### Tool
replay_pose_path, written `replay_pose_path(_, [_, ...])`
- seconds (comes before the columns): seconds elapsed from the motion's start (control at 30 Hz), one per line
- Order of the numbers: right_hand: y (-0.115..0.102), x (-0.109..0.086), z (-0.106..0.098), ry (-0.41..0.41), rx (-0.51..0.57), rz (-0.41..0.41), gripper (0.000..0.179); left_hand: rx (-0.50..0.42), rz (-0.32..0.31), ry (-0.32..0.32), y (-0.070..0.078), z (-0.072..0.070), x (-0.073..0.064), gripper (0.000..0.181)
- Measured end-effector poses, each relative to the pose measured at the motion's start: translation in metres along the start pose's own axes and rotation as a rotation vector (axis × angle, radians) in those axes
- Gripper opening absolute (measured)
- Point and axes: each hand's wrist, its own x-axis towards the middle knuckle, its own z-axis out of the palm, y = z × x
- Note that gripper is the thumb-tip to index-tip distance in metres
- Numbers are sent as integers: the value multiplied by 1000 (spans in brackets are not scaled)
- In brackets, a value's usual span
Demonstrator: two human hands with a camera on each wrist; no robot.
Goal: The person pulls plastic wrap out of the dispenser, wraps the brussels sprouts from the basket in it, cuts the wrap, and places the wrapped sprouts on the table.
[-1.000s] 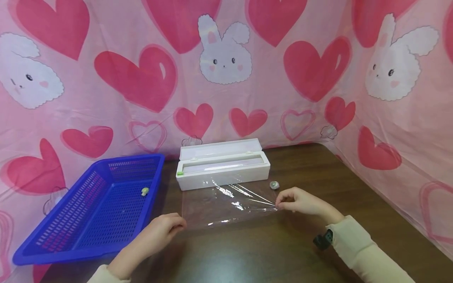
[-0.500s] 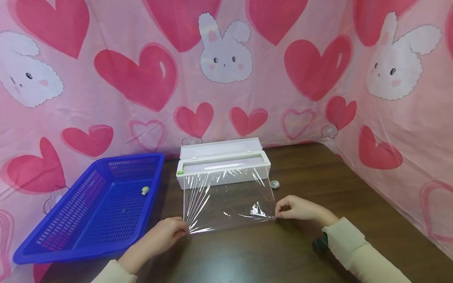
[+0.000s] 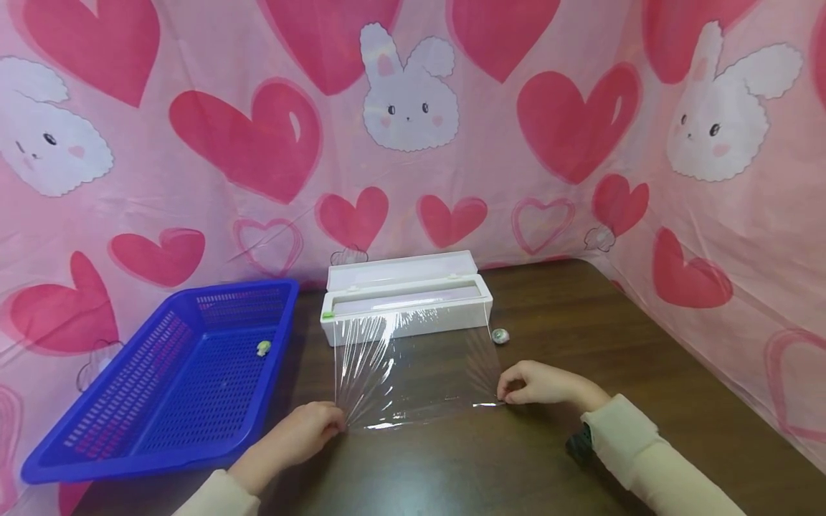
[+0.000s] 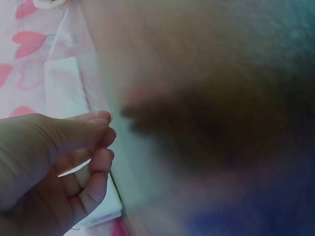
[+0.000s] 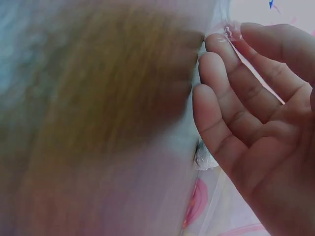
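A sheet of clear plastic wrap stretches out of a white wrap dispenser box over the dark tabletop. Its near left corner is pinched by my left hand, thumb against fingertips. My right hand pinches the near right corner; a bunched bit of film shows between thumb and finger in the right wrist view, where the right hand has its other fingers bent. Creases fan out from both corners. The box's lid is raised at the back. In the left wrist view the left hand partly covers the box.
A blue plastic basket stands on the left with a small yellow-green item in it. One small wrapped-looking item lies right of the box. A pink heart-print cloth hangs behind and to the right of the wooden table.
Both hands have moved toward the person, drawing the wrap's near edge with them. The slack, bunched film of a second ago is now spread taut over the box's front.
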Motion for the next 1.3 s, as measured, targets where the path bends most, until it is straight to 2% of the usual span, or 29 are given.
replay_pose_path(0.2, [2,3,3,16,16,36,7,25,-53,-22,0,3,0,18])
replay_pose_path(0.37, [2,6,4,31,3,57,4,36,-84,6,1,5,0,20])
replay_pose_path(0.63, [-2,10,8,51,-27,97,7,130,-223,64,4,13,9,12])
replay_pose_path(0.87, [-8,15,10,57,-73,129,15,179,-282,65,6,18,14,27])
replay_pose_path(1.03, [-8,17,10,60,-83,170,21,196,-339,28,7,17,16,26])
replay_pose_path(1.3, [-5,20,7,80,-59,218,30,160,-449,-111,4,12,24,35])
